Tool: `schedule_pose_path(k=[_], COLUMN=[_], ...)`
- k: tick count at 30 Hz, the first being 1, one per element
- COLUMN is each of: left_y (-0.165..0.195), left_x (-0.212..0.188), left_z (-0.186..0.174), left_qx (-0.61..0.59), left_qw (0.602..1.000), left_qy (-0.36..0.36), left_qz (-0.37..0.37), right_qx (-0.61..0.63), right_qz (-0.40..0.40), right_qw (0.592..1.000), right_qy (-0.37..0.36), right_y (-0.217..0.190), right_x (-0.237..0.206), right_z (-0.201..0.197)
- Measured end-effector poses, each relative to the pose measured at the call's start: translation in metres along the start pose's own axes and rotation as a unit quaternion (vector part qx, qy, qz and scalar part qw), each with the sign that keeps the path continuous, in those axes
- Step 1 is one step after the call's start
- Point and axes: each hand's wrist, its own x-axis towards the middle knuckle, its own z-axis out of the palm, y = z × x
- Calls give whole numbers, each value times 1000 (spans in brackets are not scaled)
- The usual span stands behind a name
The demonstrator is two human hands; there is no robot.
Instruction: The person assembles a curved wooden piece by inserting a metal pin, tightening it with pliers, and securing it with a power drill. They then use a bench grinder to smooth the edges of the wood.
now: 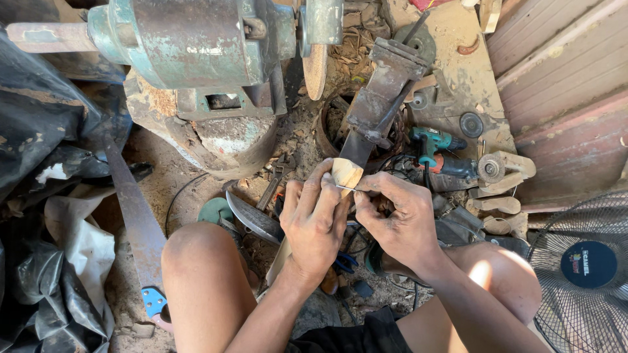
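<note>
Left hand [315,219] was closed around a pale, rounded piece of carved wood [345,173], fingers curled over its left side and lower part; only the upper rounded end showed above the fingertips. The wood sat just below centre of the frame, directly under the lower tip of a long rusty metal bar [378,104].

Right hand [400,219] was closed in a pinch, thumb and fingers bunched on a thin, bright metal blade or pin [347,188]. Its tip touched the lower right edge of the wood. Which tool it was could not be told: too small, mostly hidden by the fingers.

Orientation: the wood's long axis ran roughly bottom-left to top-right in the frame, visible end pointing up toward the rusty bar. The thin metal piece lay nearly horizontal, pointing left into the wood.

Surroundings: a large, worn green-grey motor housing [190,39] filled the upper left, with a round rusty grinding disc [315,70] at its right side. A teal and black power drill [437,151] lay right of centre on the dirt floor [163,183]. A long rusty saw blade with a blue handle [137,222] lay at lower left. A black wire fan guard [582,274] sat at lower right. Both bare knees framed the hands.
</note>
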Motion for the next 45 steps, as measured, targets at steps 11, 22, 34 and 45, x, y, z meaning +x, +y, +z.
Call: schedule_pose_path(k=[11, 22, 34, 45], left_y=[-46, -76, -46, -69], left_x=[-13, -32, 5, -3], left_z=[42, 24, -7, 10], left_qx=[-2, -12, -125, -104], left_qw=[926, 983, 945, 959], left_qy=[-174, -80, -301, -261], left_qz=[-337, -166, -44, -46], right_qx=[93, 39, -5, 26], right_qz=[82, 92, 126, 212], right_qw=[992, 987, 967, 973], right_qy=[-14, -125, -220, -91], right_y=[25, 62, 73, 116], right_x=[1, 15, 12, 50], right_z=[-17, -21, 11, -27])
